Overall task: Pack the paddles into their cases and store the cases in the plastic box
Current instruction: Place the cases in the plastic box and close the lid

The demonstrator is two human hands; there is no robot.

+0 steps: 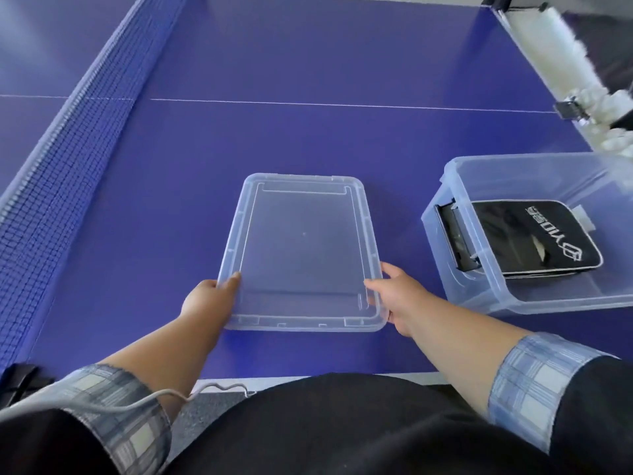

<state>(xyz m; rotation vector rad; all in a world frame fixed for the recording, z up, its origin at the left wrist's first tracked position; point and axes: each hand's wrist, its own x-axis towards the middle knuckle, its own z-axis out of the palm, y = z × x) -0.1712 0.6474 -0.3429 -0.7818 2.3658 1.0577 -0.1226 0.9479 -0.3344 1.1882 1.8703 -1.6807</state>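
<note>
A clear plastic lid [301, 248] lies flat on the blue table-tennis table, in front of me at the centre. My left hand [209, 299] grips its near left corner, thumb on top of the rim. My right hand [397, 293] grips its near right corner the same way. To the right stands the clear plastic box [459, 269], open at the top. Inside it lies a black paddle case [534, 238] with white lettering, stacked on something dark that I cannot make out.
The net [68, 156] runs diagonally along the left. A white centre line crosses the table [308, 132] beyond the lid. A tray with several white balls [613, 108] sits at the far right edge. The table's near edge is just below my forearms.
</note>
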